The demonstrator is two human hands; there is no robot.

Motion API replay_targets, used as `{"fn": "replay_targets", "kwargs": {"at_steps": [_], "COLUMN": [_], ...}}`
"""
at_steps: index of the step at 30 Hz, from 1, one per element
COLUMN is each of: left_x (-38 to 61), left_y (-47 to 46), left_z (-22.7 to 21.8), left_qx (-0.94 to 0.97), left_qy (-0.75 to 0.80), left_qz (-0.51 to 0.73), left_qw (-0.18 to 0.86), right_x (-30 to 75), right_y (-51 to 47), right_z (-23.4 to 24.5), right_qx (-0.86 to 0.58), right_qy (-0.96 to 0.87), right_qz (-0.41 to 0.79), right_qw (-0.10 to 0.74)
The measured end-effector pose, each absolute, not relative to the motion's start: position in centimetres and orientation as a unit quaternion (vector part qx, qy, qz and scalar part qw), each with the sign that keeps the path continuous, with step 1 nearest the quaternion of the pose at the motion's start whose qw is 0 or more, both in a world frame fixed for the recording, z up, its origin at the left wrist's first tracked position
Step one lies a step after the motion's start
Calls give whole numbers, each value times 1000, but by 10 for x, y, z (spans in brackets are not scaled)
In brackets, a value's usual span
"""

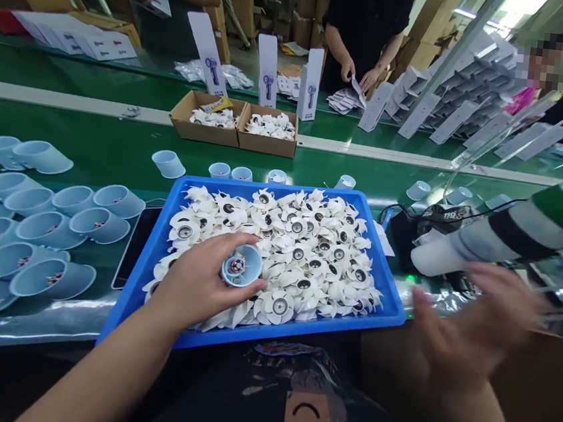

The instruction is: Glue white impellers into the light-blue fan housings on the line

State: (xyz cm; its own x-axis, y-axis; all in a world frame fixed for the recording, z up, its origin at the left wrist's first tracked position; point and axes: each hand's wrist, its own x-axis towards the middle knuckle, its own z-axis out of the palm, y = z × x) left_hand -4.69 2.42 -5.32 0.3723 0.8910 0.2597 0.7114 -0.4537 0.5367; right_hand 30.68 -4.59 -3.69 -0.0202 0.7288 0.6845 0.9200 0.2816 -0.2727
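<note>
My left hand [198, 279] is closed around a light blue fan housing [256, 270], a short cup shape whose open end faces me, with a small motor and reddish parts inside. It is held above a blue tray [182, 341] heaped with white fan blades [302, 253], many with dark round hubs. Off the tray's right side, my right hand [475, 325] is blurred by motion. Its thumb and fingers are apart, and nothing shows between them. Just beyond it a thick white-and-green cylinder [501, 231] with a black band slants toward the bench.
Light blue housings [53, 227] crowd the left bench beside a dark phone-like slab [131, 252]. More stand along the green belt [133, 138]. Two cardboard boxes [209, 133] of white parts sit behind the tray. Across the belt, people handle papers near printed white boxes [267, 68].
</note>
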Motion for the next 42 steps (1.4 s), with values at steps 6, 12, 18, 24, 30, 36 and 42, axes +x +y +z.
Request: {"fn": "replay_targets", "kwargs": {"at_steps": [6,12,18,24,30,36,42], "left_x": [-51,-53,-52,-53,-51,-52,-50], "left_y": [22,22,23,24,24,24,22], "left_z": [-56,-56,-56,-58,-57,-57,-56], "left_qx": [817,815,816,819,820,807,784], "left_qy": [499,502,501,494,499,515,527], "left_qz": [237,237,227,229,219,224,275], "left_qw": [169,165,178,182,174,181,178], "right_x": [268,267,271,280,265,249,251], "right_y": [-26,-16,-18,-28,-20,-9,-10], "right_z": [-53,-35,-24,-30,-32,-37,-37], "right_qx": [-434,-518,-531,-566,-541,-524,-492], "right_qy": [-900,-847,-834,-811,-834,-839,-859], "right_qz": [45,60,90,56,62,68,89], "right_qw": [13,-106,-119,-134,-89,-128,-114]}}
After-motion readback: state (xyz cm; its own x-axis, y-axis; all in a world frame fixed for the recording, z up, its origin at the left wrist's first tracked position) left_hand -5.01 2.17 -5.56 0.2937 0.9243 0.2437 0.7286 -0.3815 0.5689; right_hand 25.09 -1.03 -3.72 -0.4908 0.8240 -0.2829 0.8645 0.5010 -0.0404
